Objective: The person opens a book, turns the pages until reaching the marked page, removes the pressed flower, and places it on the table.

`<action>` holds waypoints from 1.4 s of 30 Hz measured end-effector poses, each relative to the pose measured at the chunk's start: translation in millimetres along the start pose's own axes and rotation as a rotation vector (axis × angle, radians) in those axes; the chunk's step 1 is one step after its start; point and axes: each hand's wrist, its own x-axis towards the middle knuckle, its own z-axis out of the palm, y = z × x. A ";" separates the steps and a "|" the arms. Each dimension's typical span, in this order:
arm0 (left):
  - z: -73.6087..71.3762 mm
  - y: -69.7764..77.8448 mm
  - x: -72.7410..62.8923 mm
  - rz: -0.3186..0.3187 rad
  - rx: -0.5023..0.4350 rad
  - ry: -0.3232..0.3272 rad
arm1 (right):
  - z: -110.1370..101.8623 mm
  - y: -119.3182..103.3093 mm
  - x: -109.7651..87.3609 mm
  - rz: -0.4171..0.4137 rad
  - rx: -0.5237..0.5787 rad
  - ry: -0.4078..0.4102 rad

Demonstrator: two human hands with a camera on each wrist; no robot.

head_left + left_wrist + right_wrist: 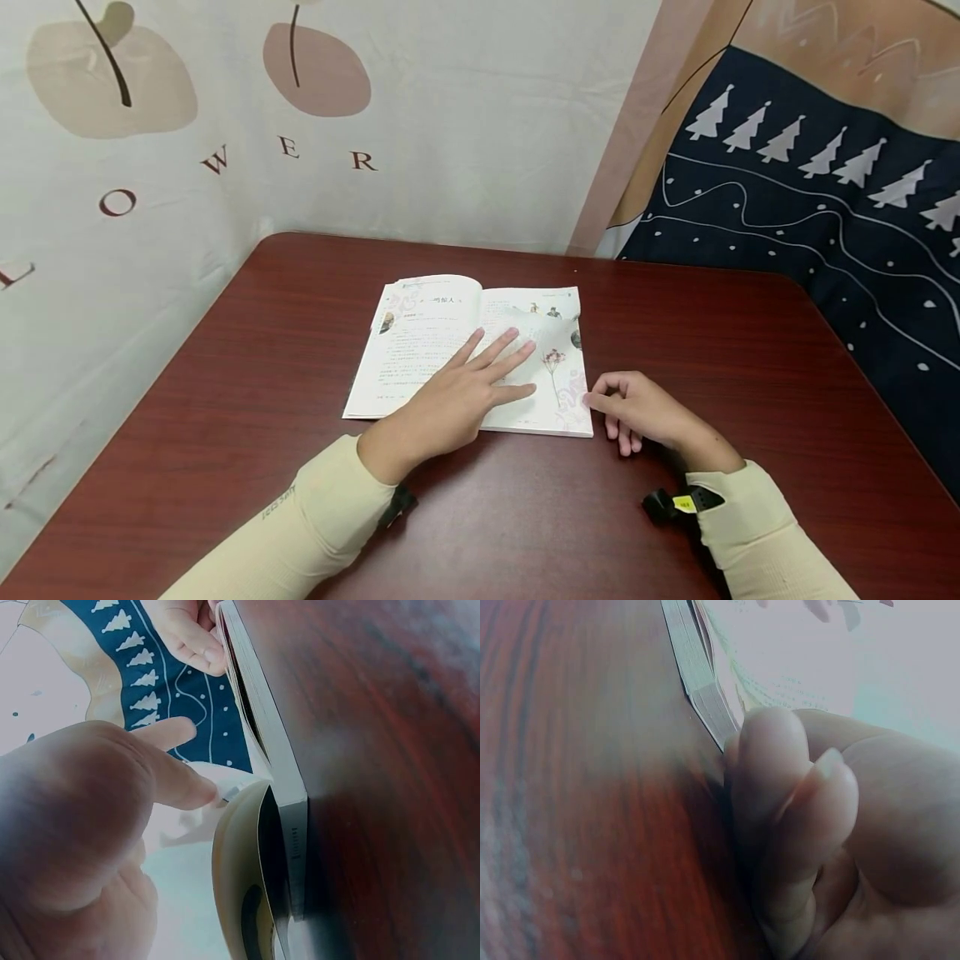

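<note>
An open book lies on the table, printed text on its left page and a flower picture on its right page. My left hand is spread over the middle of the book, fingers straight and apart, pointing up and right. In the left wrist view the book's spine end faces the camera. My right hand is at the book's right edge, where thumb and forefinger pinch the page edge. Its other fingers hang curled beside the book in the right wrist view.
The dark red wooden table extends around the book. A white printed cloth hangs behind it. Navy cloth with white trees is at the right. Black wrist straps sit near the sleeve cuffs.
</note>
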 end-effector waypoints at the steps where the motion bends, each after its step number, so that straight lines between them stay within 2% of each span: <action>1: 0.1 -0.2 -0.2 0.000 -0.004 -0.014 | 0.0 0.3 0.0 -0.002 -0.001 -0.001; 10: 2.3 -1.0 -2.2 -0.003 -0.009 -0.058 | 0.3 0.9 1.2 -0.007 0.000 0.000; 15: 2.2 0.2 -2.9 -0.046 -0.012 -0.090 | -0.4 0.9 0.6 -0.004 0.002 -0.002; 42: 2.6 3.4 -6.5 -0.245 0.027 -0.159 | -0.4 -0.2 -0.7 -0.011 -0.005 -0.005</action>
